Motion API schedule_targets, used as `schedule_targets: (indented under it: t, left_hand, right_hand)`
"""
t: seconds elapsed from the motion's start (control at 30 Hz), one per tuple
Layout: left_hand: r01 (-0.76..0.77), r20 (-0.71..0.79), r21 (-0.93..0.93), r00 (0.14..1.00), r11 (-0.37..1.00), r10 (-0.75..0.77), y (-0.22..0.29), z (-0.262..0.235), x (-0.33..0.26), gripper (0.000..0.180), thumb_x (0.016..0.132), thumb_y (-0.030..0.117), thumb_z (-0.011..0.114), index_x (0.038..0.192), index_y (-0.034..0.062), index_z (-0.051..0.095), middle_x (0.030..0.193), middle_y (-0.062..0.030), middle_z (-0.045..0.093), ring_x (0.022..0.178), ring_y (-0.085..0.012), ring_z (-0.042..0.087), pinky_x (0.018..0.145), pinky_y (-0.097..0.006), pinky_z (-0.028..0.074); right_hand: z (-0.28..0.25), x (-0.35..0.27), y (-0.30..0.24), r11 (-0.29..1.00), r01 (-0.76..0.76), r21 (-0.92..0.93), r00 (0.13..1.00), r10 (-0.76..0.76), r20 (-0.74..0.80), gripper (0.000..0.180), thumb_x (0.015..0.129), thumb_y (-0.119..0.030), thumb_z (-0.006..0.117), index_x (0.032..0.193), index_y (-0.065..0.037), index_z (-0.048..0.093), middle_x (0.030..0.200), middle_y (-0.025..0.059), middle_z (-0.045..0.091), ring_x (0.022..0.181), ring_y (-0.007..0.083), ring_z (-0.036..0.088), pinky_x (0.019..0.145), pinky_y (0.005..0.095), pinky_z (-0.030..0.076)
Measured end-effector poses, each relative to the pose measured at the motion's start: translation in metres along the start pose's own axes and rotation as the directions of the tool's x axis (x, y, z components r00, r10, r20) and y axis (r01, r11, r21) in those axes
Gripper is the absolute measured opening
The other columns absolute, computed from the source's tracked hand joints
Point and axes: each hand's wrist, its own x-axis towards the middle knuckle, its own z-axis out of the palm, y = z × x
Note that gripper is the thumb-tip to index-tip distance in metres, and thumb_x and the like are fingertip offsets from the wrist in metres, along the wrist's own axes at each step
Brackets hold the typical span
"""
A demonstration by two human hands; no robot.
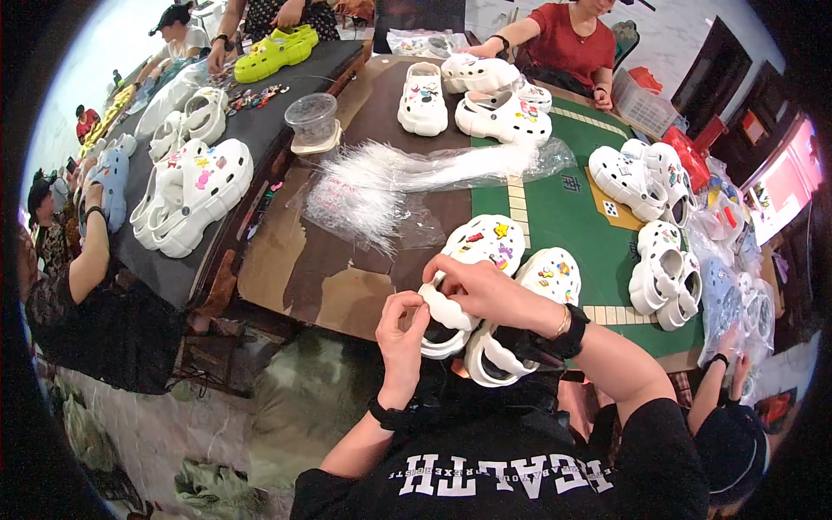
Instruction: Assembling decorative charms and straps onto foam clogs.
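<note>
A pair of white clogs with colourful charms lies at the near edge of the table, toes pointing away. The left clog (483, 240) is under both my hands. My left hand (401, 336) pinches with thumb and forefinger at the left end of its white heel strap (444, 308). Curled over the strap's other side, my right hand (485, 288) has its fingers closed on the clog. Anything small between my fingertips is too hidden to make out. The right clog (551, 276) sits partly beneath my right wrist, untouched by my fingers.
A plastic bag of thin white strips (373, 186) lies mid-table beside a clear round tub (312, 120). More white clogs (501, 117) stand at the far side and right (666, 269). A co-worker in a red top (572, 43) sits opposite; a dark table (260, 104) adjoins at left.
</note>
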Motion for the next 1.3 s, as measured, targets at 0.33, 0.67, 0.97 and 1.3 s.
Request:
schedule_targets:
  t: [0.33, 0.67, 0.97, 1.3]
  left_hand:
    - [0.204, -0.022, -0.375, 0.973, 0.904, -0.228, 0.010, -0.009, 0.018, 0.007, 0.097, 0.009, 0.055, 0.094, 0.0028, 0.055, 0.093, -0.0086, 0.068, 0.084, -0.0125, 0.060, 0.081, -0.027, 0.047]
    - [0.277, 0.141, -0.297, 0.959, 0.914, -0.244, 0.012, -0.006, 0.025, 0.009, 0.095, 0.011, 0.062, 0.098, 0.0025, 0.063, 0.088, -0.0001, 0.063, 0.084, -0.0065, 0.058, 0.078, -0.021, 0.046]
    - [0.309, 0.165, -0.377, 0.950, 0.873, -0.265, 0.012, -0.008, 0.020, 0.008, 0.094, 0.008, 0.063, 0.099, 0.0018, 0.063, 0.089, -0.0009, 0.064, 0.086, -0.0074, 0.059, 0.080, -0.023, 0.047]
    - [0.324, 0.230, -0.359, 0.940, 0.875, -0.253, 0.020, -0.014, 0.020, 0.006, 0.093, 0.006, 0.062, 0.097, 0.0023, 0.061, 0.088, -0.0012, 0.063, 0.084, -0.0079, 0.059, 0.079, -0.023, 0.046]
  right_hand:
    - [-0.017, -0.016, -0.014, 0.715, 0.131, -0.687, 0.977, -0.212, -0.034, 0.020, 0.085, -0.010, 0.060, 0.105, -0.009, 0.065, 0.087, 0.0117, 0.068, 0.078, 0.0313, 0.066, 0.069, 0.0391, 0.052]
    - [-0.012, -0.011, -0.010, 0.885, -0.133, 0.447, 0.976, 0.196, -0.096, 0.008, 0.090, -0.011, 0.067, 0.088, -0.005, 0.062, 0.088, 0.0019, 0.068, 0.069, 0.0058, 0.059, 0.062, 0.0219, 0.048]
    - [0.001, -0.003, 0.001, 0.775, -0.157, 0.612, 0.977, 0.211, -0.016, 0.014, 0.092, -0.014, 0.066, 0.090, -0.003, 0.058, 0.093, 0.0057, 0.068, 0.067, 0.0038, 0.055, 0.056, 0.0189, 0.045]
    - [0.004, -0.005, 0.006, 0.841, -0.106, 0.531, 0.984, 0.164, -0.063, 0.010, 0.092, -0.012, 0.065, 0.095, -0.003, 0.066, 0.086, 0.0008, 0.066, 0.068, 0.0029, 0.055, 0.057, 0.0192, 0.044]
